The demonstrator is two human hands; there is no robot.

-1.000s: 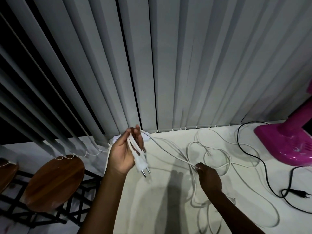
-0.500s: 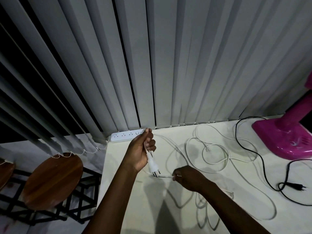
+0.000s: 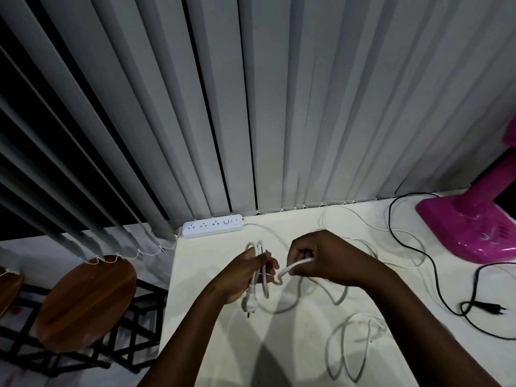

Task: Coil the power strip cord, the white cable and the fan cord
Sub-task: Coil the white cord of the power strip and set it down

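A white power strip (image 3: 212, 226) lies at the back left corner of the white table (image 3: 212, 325), under the blinds. My left hand (image 3: 243, 275) is shut on a small bundle of loops of the power strip cord (image 3: 265, 289), with the white plug (image 3: 249, 304) hanging below the palm. My right hand (image 3: 321, 258) pinches the same cord just to the right, close to the left hand. A thinner white cable (image 3: 346, 344) lies in loose loops on the table. The black fan cord (image 3: 430, 263) snakes from the pink fan base (image 3: 469, 227) to its plug (image 3: 494, 307).
Grey vertical blinds (image 3: 279, 107) hang right behind the table's back edge. Two round wooden stools (image 3: 86, 303) on black frames stand left of the table. The table's left edge runs down beside my left forearm.
My left hand has come down from the power strip toward me and now holds more loops. My right hand has risen and brought a length of cord up to the left hand.
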